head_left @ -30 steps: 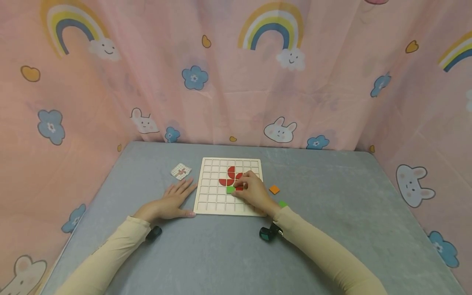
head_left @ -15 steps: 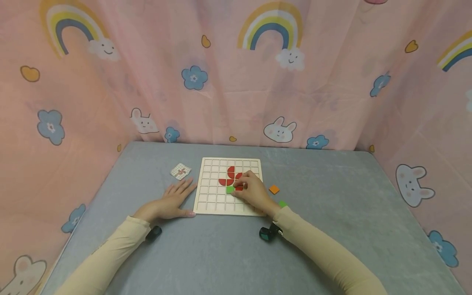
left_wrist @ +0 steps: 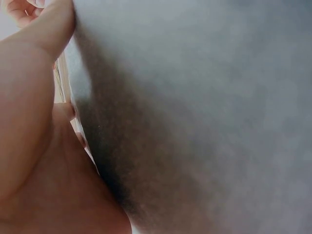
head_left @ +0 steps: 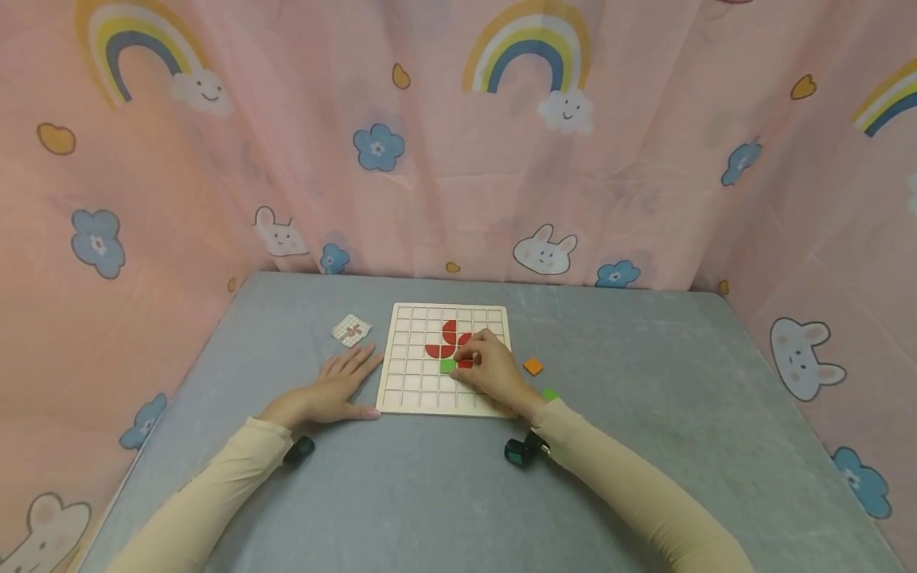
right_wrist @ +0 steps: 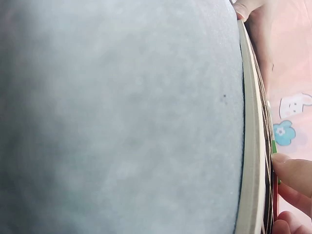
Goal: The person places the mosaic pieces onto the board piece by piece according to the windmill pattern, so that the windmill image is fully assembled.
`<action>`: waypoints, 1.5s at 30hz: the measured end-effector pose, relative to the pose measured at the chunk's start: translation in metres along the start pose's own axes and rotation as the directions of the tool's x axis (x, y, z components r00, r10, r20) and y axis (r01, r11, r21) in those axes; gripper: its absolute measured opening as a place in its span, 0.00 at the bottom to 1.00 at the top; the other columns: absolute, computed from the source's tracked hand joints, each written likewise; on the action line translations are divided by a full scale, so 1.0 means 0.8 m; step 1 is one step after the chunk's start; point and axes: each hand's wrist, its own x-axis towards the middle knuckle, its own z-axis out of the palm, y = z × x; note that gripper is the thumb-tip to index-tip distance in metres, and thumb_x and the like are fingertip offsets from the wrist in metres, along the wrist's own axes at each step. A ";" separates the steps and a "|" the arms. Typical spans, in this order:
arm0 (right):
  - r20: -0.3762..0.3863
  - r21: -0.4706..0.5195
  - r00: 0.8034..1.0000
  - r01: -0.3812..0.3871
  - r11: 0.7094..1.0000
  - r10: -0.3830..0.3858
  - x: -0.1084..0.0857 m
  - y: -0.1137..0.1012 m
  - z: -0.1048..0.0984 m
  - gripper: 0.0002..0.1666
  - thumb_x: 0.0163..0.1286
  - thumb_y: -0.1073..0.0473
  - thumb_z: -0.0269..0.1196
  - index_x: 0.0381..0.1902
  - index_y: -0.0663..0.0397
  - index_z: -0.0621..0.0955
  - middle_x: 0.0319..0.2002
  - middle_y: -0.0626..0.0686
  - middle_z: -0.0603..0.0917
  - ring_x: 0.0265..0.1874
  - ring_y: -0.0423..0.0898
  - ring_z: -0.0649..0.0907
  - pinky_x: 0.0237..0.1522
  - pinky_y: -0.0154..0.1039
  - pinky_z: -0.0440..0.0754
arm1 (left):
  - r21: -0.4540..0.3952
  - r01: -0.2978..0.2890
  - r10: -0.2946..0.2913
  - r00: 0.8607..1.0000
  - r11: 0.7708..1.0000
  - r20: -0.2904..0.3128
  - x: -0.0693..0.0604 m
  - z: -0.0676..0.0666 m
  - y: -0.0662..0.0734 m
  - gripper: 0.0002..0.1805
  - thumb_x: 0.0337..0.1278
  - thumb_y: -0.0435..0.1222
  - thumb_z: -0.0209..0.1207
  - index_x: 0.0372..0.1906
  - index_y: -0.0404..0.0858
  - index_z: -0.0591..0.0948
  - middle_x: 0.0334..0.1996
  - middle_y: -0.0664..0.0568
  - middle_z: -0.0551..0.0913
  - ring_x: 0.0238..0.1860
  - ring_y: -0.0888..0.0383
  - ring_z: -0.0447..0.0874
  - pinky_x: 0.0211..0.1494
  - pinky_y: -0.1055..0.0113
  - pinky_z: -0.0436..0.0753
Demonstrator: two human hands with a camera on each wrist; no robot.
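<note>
A pale wooden grid board [head_left: 411, 397] lies on the grey table. Several red rounded pieces [head_left: 449, 330] sit in its middle cells, some partly behind my right hand [head_left: 494, 372]. Thumb and index finger of that hand pinch a green square tile [head_left: 446, 366] at its right side, low over the board. In the right wrist view the thumb [right_wrist: 292, 168] touches green, with red just below it. My left hand [head_left: 331, 395] lies flat with spread fingers on the table, its thumb and fingertips at the board's left edge.
A small card [head_left: 352, 330] with a printed grid pattern lies left of the board, beyond the left fingertips. To the board's right are an orange square tile [head_left: 533, 367] and another green piece [head_left: 549, 394], partly covered by the right wrist. A pink curtain [head_left: 458, 183] surrounds the table.
</note>
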 end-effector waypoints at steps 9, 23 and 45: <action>0.003 -0.002 1.000 0.003 1.000 -0.003 -0.001 -0.002 -0.003 0.12 0.55 0.55 0.76 0.38 0.49 0.87 0.43 0.49 0.77 0.35 0.45 0.73 0.38 0.35 0.70 | -0.017 -0.015 0.015 1.000 1.000 -0.007 0.000 -0.001 0.000 0.57 0.56 0.59 0.63 0.80 0.39 0.47 0.81 0.37 0.39 0.80 0.34 0.32 0.76 0.32 0.36; -0.021 0.079 0.998 0.064 0.995 -0.062 -0.010 0.015 -0.038 0.13 0.58 0.61 0.74 0.42 0.56 0.86 0.45 0.56 0.78 0.42 0.51 0.79 0.45 0.40 0.77 | 0.011 0.009 -0.009 1.000 1.000 0.000 0.001 -0.002 0.004 0.56 0.57 0.58 0.63 0.80 0.39 0.47 0.81 0.38 0.39 0.80 0.35 0.33 0.77 0.33 0.37; -0.021 -0.045 1.000 0.018 0.999 -0.019 -0.050 0.080 -0.118 0.22 0.62 0.57 0.72 0.54 0.54 0.84 0.51 0.57 0.81 0.48 0.52 0.79 0.51 0.46 0.76 | 0.024 0.008 -0.008 1.000 1.000 0.006 -0.001 -0.002 0.004 0.54 0.58 0.57 0.62 0.79 0.37 0.48 0.81 0.37 0.39 0.80 0.34 0.33 0.77 0.32 0.37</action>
